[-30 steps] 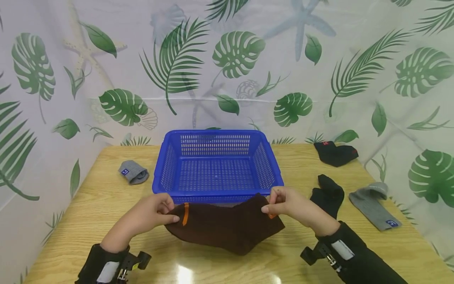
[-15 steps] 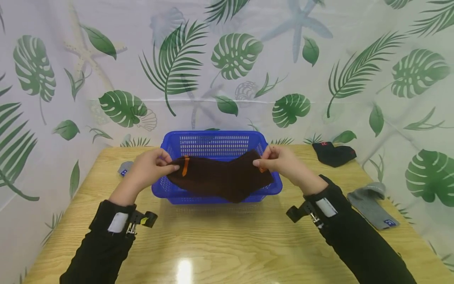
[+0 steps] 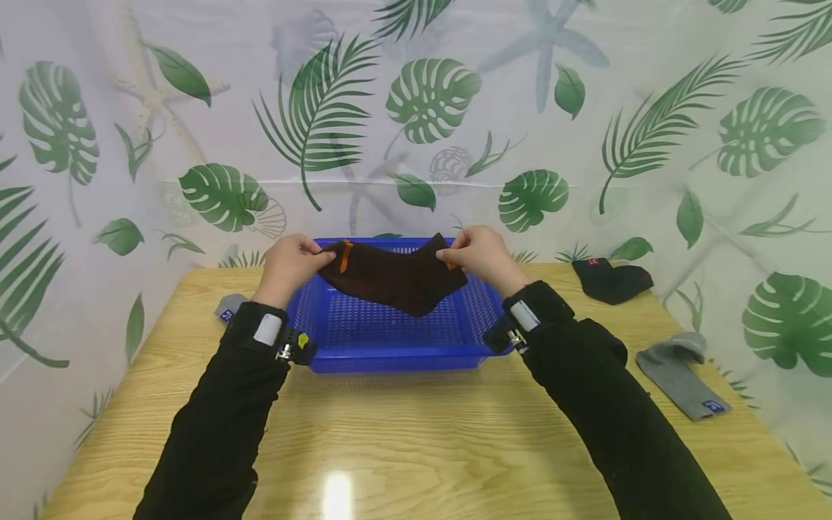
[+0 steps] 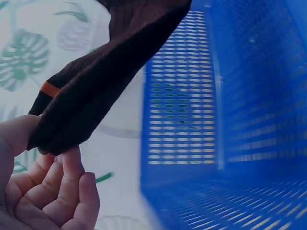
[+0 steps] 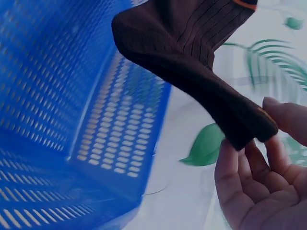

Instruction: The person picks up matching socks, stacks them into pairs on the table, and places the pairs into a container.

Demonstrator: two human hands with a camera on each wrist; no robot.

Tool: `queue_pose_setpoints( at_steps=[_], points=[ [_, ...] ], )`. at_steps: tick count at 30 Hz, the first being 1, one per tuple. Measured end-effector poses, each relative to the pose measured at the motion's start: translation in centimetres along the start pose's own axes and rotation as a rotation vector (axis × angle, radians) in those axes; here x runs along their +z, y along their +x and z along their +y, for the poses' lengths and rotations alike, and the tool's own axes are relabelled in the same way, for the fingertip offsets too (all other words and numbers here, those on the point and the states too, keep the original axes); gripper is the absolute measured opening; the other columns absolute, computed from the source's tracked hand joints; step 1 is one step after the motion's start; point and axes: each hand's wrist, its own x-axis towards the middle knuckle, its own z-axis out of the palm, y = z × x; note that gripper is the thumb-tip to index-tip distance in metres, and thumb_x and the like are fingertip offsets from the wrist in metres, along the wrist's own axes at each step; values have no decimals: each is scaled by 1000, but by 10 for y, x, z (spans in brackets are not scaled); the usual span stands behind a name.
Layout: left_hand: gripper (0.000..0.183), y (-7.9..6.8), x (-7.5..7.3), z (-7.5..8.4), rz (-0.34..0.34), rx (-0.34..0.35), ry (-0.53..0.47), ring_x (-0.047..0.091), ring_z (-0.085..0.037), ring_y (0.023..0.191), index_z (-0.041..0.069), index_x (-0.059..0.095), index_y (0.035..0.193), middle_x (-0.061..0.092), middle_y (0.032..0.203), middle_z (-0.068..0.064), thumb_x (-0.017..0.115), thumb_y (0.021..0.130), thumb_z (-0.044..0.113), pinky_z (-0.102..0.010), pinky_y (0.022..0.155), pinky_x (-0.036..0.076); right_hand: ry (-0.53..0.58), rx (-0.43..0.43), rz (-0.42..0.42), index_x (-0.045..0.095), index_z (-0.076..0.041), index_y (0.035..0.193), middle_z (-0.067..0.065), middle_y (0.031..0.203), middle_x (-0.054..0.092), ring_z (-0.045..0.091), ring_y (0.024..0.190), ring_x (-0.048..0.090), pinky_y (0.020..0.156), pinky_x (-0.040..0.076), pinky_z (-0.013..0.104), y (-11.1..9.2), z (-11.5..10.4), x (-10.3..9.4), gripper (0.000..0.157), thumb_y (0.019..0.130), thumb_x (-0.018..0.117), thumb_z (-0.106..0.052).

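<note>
A dark brown sock [image 3: 390, 276] with orange marks hangs stretched sideways over the back part of a blue plastic basket [image 3: 396, 352]. My left hand [image 3: 290, 264] pinches one end of it, beside an orange stripe. At the other end, my right hand [image 3: 482, 254] pinches the sock between thumb and fingers. The left wrist view shows the sock [image 4: 91, 81] held at its tip, with the basket wall [image 4: 180, 175] to the right. In the right wrist view the sock's ribbed part [image 5: 206, 33] and a fold at the fingertips are visible.
A grey sock [image 3: 230, 307] lies left of the basket, partly behind my left arm. On the right lie a black sock [image 3: 611, 282] with red marks and a grey sock [image 3: 682, 375] with a blue label. A leaf-patterned cloth [image 3: 416, 144] stands behind the wooden table [image 3: 403, 448].
Both hands have moved forward and away with the brown sock, from in front of the basket to over its back part. My right sleeve now covers most of the black sock nearest it.
</note>
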Motion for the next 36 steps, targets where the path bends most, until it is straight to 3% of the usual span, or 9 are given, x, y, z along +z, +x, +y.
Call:
queue_pose_setpoints(
  at_steps=[5,11,16,20,23,25,33,36],
  points=[
    [29,11,16,-4,20,-64,-28,61,-35,95,-4,66,102,66,105,-21,66,91,22,-42,82,49,-42,28,-5,65,-4,71,3,69,63,13,57,51,56,41,26,19,3,10,27,87,72,-25],
    [26,20,25,-7,-15,-184,-130,68,-23,70,-5,62,109,63,114,-24,63,93,16,-26,63,55,130,195,-75,67,0,74,1,69,59,10,56,50,57,47,24,31,13,19,21,86,73,-17],
    [24,25,32,-9,-46,-242,-147,63,-11,55,-7,64,107,62,114,-24,65,92,12,-23,60,56,251,318,-135,64,-1,72,0,65,53,10,55,52,57,51,23,37,29,29,19,85,72,-11],
    [23,27,36,-12,-50,-262,-135,61,-9,52,-7,67,105,63,113,-24,68,90,10,-22,58,56,326,407,-191,65,5,90,6,75,59,16,68,61,73,57,32,41,40,34,15,87,70,-9],
    [21,28,38,-16,-66,-270,-96,65,-13,57,-7,69,104,64,114,-24,68,89,9,-23,60,57,298,421,-216,64,9,104,14,92,62,23,83,65,82,57,38,40,44,35,25,88,69,-10],
    [20,29,40,-18,-80,-263,-58,68,-15,60,-7,69,103,65,114,-23,68,89,7,-24,60,57,258,404,-219,64,10,106,15,94,63,23,81,65,78,57,36,39,46,36,27,88,70,-10],
    [21,30,44,-21,-123,-301,-20,72,-26,83,-7,67,108,64,117,-21,64,89,3,-24,63,57,187,359,-219,70,9,97,7,77,63,16,65,57,65,53,30,37,48,42,19,86,69,-6],
    [21,29,45,-20,-152,-274,45,71,-25,74,-7,69,105,66,114,-21,60,91,4,-23,56,55,83,320,-228,71,4,82,3,66,59,14,57,53,54,47,25,41,53,46,12,84,71,-9]
  ],
)
